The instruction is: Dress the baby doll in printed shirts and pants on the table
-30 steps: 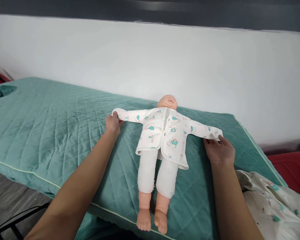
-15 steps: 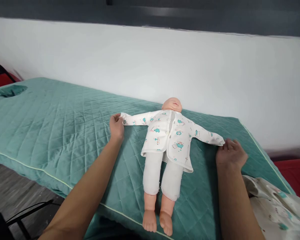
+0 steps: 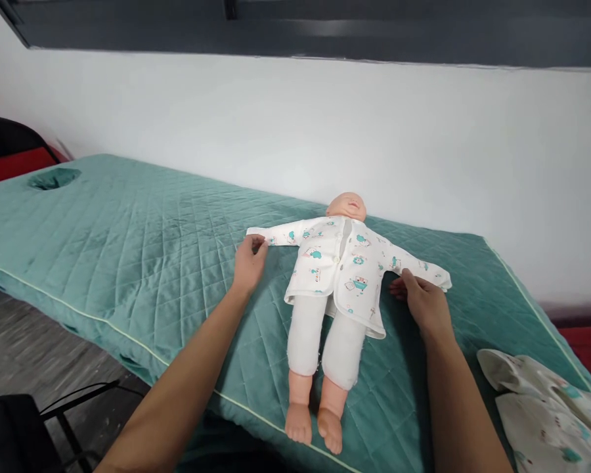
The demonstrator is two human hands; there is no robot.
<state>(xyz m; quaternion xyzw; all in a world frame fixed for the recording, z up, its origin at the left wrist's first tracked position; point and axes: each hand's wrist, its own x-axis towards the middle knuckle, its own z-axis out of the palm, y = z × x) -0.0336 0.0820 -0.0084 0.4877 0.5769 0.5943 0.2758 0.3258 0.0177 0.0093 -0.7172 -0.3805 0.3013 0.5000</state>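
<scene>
A baby doll [image 3: 347, 207] lies on its back, its arms out to both sides, in a white baby jacket [image 3: 320, 256] with a teal and pink print. The jacket's front edges meet at a fastening mid-chest and part slightly above it. My left hand [image 3: 250, 263] has its thumb and fingers closed at the lower edge of the left-hand sleeve [image 3: 283, 234], near the cuff. At the right-hand sleeve [image 3: 423, 268], my right hand [image 3: 423, 302] is beside the lower edge, thumb apart from its loosely bent fingers. White padded coverings wrap the doll's legs [image 3: 308, 335]; its feet are bare.
A green quilted cover [image 3: 142, 236] spreads over the bed, with a round hole [image 3: 54, 179] at the far left. Printed cloth [image 3: 546, 407] lies at the right front. A white wall [image 3: 295, 125] stands behind. Red and black chairs [image 3: 14, 157] show at the edges.
Both hands have left the cuff ends and moved inward along the sleeves, the right one farther. The right hand's fingers have loosened. The camera view has shifted slightly.
</scene>
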